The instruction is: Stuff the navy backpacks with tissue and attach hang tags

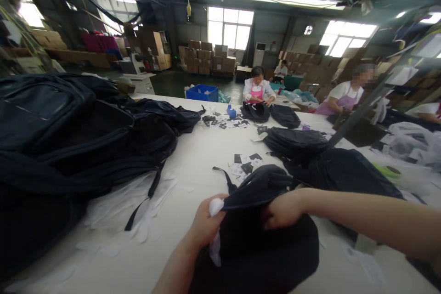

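Note:
A dark navy backpack [262, 257] lies in front of me on the white table, its opening facing me. My left hand [208, 220] is closed around the left edge of that opening. A small white piece [216, 206] shows at its thumb, and a thin whitish strip hangs below the hand. My right hand [284, 209] reaches into the opening from the right. Its fingers are curled and partly hidden in the dark inside, so what they hold cannot be made out. Black and white tags [246, 165] lie just beyond the backpack.
A big heap of navy backpacks [69, 133] covers the left side. More backpacks [344, 170] lie on the right, by a slanting grey pole [365, 110]. Across the table a person in a pink apron [257, 92] handles a bag near a blue crate [202, 93].

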Motion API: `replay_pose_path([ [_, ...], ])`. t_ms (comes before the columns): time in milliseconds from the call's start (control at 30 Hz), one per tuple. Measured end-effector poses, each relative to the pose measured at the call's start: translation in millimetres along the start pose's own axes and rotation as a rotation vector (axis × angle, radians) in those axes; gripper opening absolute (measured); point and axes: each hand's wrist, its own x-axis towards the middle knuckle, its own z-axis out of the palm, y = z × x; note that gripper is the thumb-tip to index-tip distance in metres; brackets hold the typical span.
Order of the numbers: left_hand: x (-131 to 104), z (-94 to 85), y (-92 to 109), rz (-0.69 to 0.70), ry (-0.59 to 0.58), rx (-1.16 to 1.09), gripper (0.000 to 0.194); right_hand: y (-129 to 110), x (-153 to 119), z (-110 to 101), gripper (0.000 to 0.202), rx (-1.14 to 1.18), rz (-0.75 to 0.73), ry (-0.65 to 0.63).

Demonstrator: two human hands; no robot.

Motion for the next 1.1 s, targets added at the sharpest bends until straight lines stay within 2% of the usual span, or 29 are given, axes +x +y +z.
replay_pose_path([
  [33,-3,-11.0,7,0.009,-0.031,0.061,0.031,1,-8,-16,0.016,0.058,-0.080,-0.081],
  [67,-6,-21.3,14,0.015,-0.058,0.129,0.031,6,-16,-30,0.022,0.124,-0.144,-0.083],
  [100,-10,-30.8,21,0.018,-0.077,0.204,0.029,14,-21,-42,0.027,0.173,-0.169,0.008],
  [167,-15,-47.9,32,0.011,-0.101,0.362,0.026,38,-22,-56,0.033,0.188,-0.145,0.363],
  [200,-17,-56.1,36,0.000,-0.109,0.440,0.024,52,-16,-58,0.042,0.162,-0.109,0.520],
  [233,-19,-64.5,39,-0.018,-0.111,0.514,0.023,65,-7,-57,0.057,0.133,-0.078,0.617],
  [267,-20,-72.9,42,-0.049,-0.103,0.585,0.021,75,5,-53,0.069,0.111,-0.054,0.652],
  [300,-21,-80.8,45,-0.093,-0.069,0.660,0.018,81,18,-48,0.072,0.099,-0.034,0.634],
  [333,-24,-87.5,49,-0.143,0.006,0.744,0.017,82,31,-41,0.065,0.099,-0.017,0.587],
  [400,-33,-91.9,61,-0.229,0.271,0.928,0.033,73,55,-30,0.045,0.110,0.018,0.527],
  [467,-49,-77.5,79,-0.194,0.560,1.059,0.036,54,73,-23,0.042,0.118,0.053,0.548],
  [500,-57,-63.0,87,-0.120,0.629,1.085,0.028,44,80,-20,0.045,0.131,0.059,0.558],
  [533,-65,-44.9,94,-0.021,0.621,1.086,0.018,34,87,-19,0.047,0.154,0.057,0.559],
  [600,-72,-6.1,101,0.126,0.366,1.070,0.009,17,98,-16,0.050,0.220,0.025,0.537],
  [633,-72,10.5,100,0.135,0.264,1.077,0.009,10,103,-15,0.051,0.262,0.002,0.524],
  [700,-62,31.5,90,0.065,0.228,1.124,0.031,-2,111,-11,0.052,0.342,-0.028,0.509],
  [767,-48,35.4,74,-0.024,0.332,1.168,0.047,-12,116,-6,0.053,0.386,-0.037,0.509],
  [867,-32,24.9,55,-0.032,0.425,1.190,0.052,-24,118,0,0.054,0.380,-0.041,0.545],
  [967,-26,16.2,45,0.094,0.384,1.250,0.043,-30,116,4,0.053,0.366,-0.069,0.578],
  [1033,-27,14.1,42,0.201,0.320,1.283,0.038,-32,113,5,0.051,0.358,-0.085,0.580],
  [1100,-29,13.1,42,0.286,0.304,1.277,0.032,-31,110,7,0.050,0.355,-0.103,0.571],
])
